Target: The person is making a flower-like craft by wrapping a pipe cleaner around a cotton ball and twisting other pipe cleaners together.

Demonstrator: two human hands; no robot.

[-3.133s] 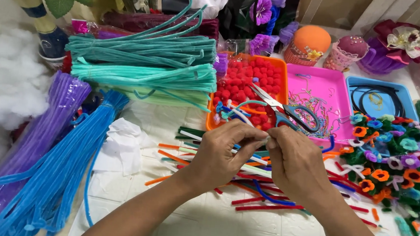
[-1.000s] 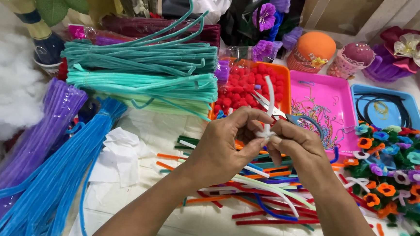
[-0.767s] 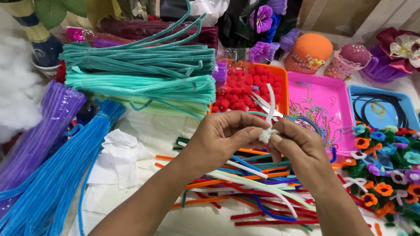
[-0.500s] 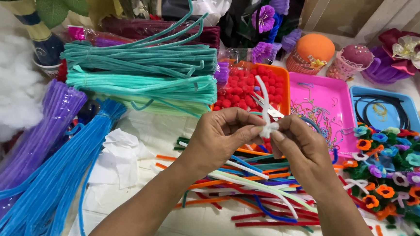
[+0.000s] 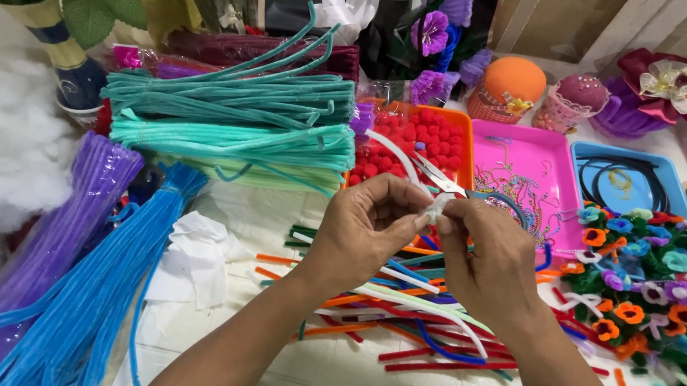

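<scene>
**White pipe cleaner pinched between both my hands**

My left hand (image 5: 365,230) and right hand (image 5: 486,261) meet above the surface (image 5: 364,373), fingertips of each clamped on a white pipe cleaner (image 5: 427,196). Its coiled end sits between my thumbs; the free length runs up and to the left, away from me, over the orange tray (image 5: 464,145) of red pompoms (image 5: 422,146). How tightly the coil is wound I cannot quite tell. Scissors (image 5: 471,191) lie just behind my fingers. Cut pipe cleaner pieces (image 5: 422,329) are scattered beneath my hands, teal bundles (image 5: 237,115) farther left, small flowers (image 5: 640,275) to the right.
</scene>
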